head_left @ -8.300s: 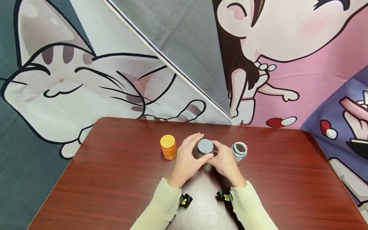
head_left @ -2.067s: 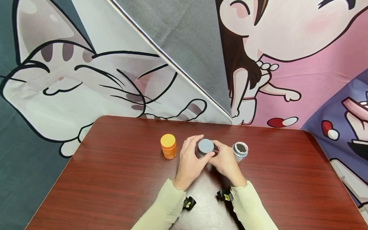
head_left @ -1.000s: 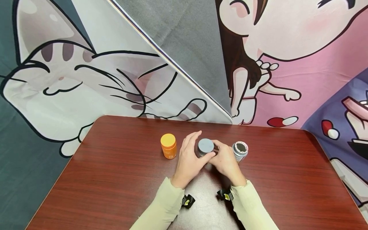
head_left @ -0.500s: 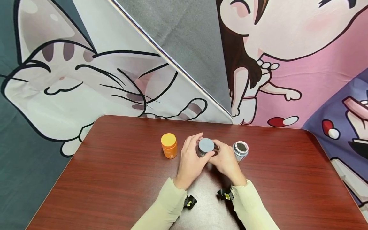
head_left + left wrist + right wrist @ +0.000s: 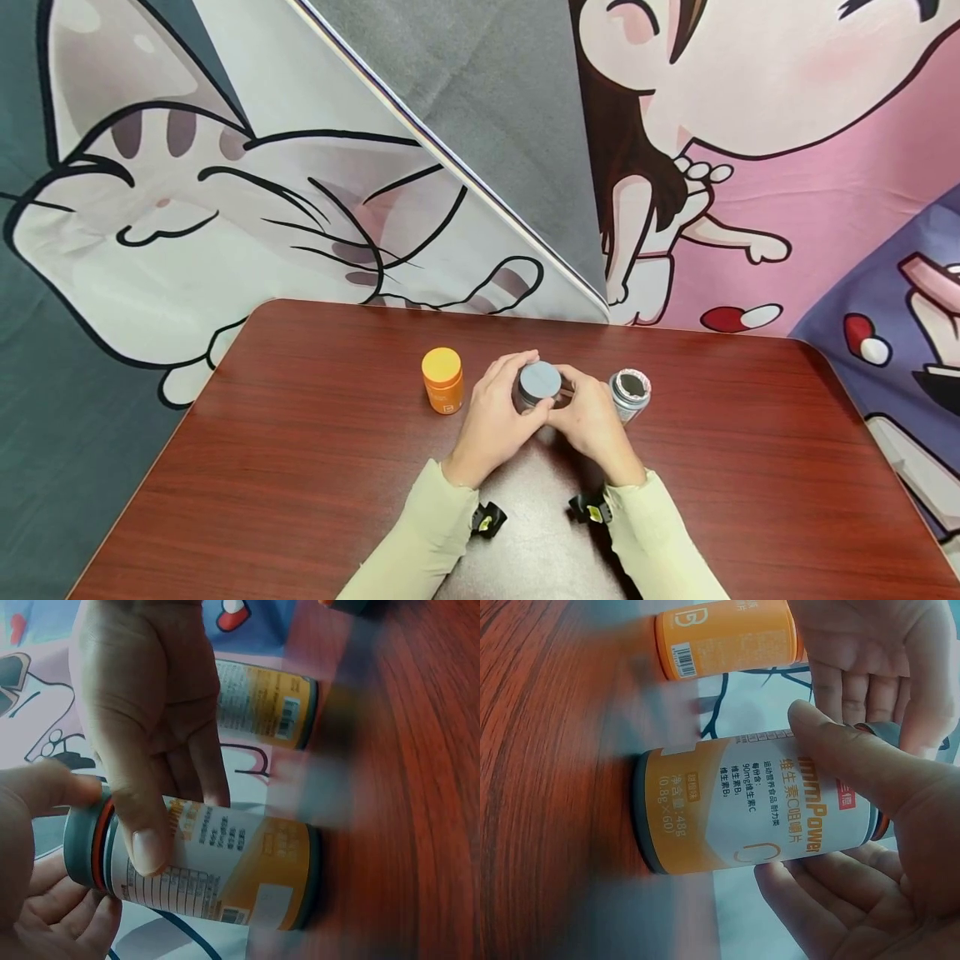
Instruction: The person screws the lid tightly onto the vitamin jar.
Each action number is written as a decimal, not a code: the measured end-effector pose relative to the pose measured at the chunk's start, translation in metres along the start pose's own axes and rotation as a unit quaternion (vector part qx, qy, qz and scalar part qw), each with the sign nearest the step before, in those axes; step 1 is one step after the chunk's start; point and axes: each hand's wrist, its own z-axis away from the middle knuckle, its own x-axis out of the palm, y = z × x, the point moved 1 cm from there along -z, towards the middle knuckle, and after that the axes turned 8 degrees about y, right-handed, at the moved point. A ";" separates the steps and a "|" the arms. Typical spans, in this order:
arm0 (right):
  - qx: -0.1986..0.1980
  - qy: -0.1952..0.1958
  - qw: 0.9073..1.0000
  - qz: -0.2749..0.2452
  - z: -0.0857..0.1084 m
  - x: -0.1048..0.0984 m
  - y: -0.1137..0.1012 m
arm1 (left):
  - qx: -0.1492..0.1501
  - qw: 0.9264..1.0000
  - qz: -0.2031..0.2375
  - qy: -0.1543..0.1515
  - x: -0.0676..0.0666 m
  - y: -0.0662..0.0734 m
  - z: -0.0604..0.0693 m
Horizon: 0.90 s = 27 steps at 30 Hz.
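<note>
Cartoon-printed backdrop panels (image 5: 315,225) rise beyond the far edge of a glossy red-brown wood-grain table (image 5: 300,475). Near its far middle, a cylindrical white-and-orange labelled jar (image 5: 727,802) stands upright between a person's two hands. From the right, the right hand (image 5: 592,421) grasps the jar's body, thumb across the label. From the left, the left hand (image 5: 489,423) grips the flat blue-grey round lid (image 5: 540,379) (an orange ring shows just beneath it), which sits on top of the jar. Left of the left hand, apart from it, stands an orange cylindrical jar with a yellow-orange lid (image 5: 443,383). Just right of the right hand stands a pale, labelled jar with a dark-centred round top (image 5: 630,393). Pale yellow-green sleeves (image 5: 420,529) cover both forearms.
</note>
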 end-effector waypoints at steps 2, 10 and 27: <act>0.002 0.000 1.000 -0.002 0.000 0.000 0.000 | 0.002 1.000 0.003 0.000 0.001 0.000 0.000; -0.008 0.007 1.000 0.002 -0.001 0.000 0.001 | 0.007 0.999 0.003 0.038 0.005 0.002 0.003; -0.009 0.003 1.000 -0.004 0.001 -0.001 0.000 | -0.025 0.998 0.003 0.062 0.008 0.006 0.005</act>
